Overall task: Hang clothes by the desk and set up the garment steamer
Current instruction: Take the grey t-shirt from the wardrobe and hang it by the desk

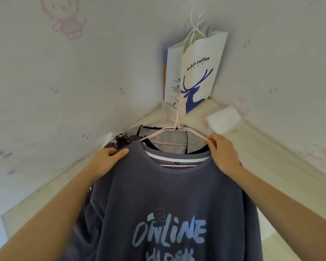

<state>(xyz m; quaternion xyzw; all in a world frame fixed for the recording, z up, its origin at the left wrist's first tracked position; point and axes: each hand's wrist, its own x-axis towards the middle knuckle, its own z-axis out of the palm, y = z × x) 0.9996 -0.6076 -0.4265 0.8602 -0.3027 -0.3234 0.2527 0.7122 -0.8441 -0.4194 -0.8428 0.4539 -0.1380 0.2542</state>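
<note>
Shirt: grey T-shirt (169,200) hanging centre frame on pink hanger (174,129).
Hands: left hand (109,157) holds its shoulder; right hand (221,149) pinches hanger wire.
Risk: uneven tug, shirt slides off.

You're in a home bedroom: cartoon wallpaper (64,72) all around, a coffee bag (198,72) at 12 o'clock.

2 hands are seen: left hand (109,157), right hand (221,150). 3 garments approx. are counted, incl. blue T-shirt (169,200). 2 paper bags (198,72) are noted.
</note>
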